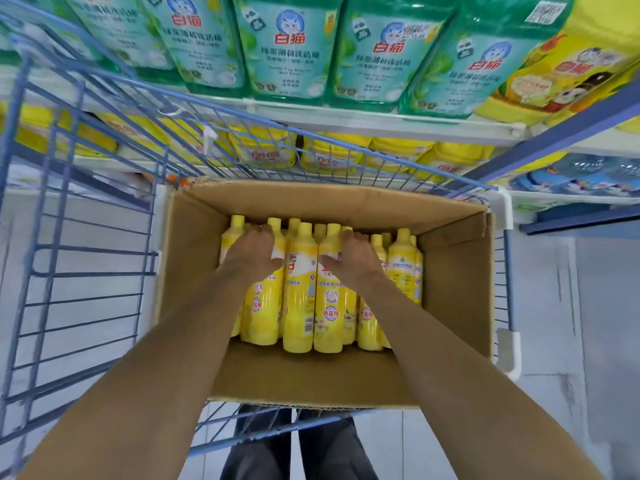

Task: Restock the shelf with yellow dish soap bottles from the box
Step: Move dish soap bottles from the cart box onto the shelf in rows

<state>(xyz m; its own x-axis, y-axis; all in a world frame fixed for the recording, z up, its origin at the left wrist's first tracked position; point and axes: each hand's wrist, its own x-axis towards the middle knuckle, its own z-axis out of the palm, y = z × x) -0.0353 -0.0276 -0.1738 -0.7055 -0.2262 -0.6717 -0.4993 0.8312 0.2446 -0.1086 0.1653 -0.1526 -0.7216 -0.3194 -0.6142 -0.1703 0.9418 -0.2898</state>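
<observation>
An open cardboard box [457, 282] sits in a blue wire cart and holds several upright yellow dish soap bottles [299, 296]. Both my hands reach down into it. My left hand [251, 252] wraps the upper part of a bottle in the left group, thumb pointing inward. My right hand [353, 259] curls over the shoulder of a bottle right of centre, fingers hidden behind the caps. The lower shelf [346, 157] beyond the cart carries yellow soap packs.
The blue wire cart [86, 237] surrounds the box, its tall side to my left. Green-labelled soap packs [287, 53] fill the upper shelf, and yellow packs [568, 74] stand at the top right. Blue packages [581, 178] lie at right. Grey floor tiles show on both sides.
</observation>
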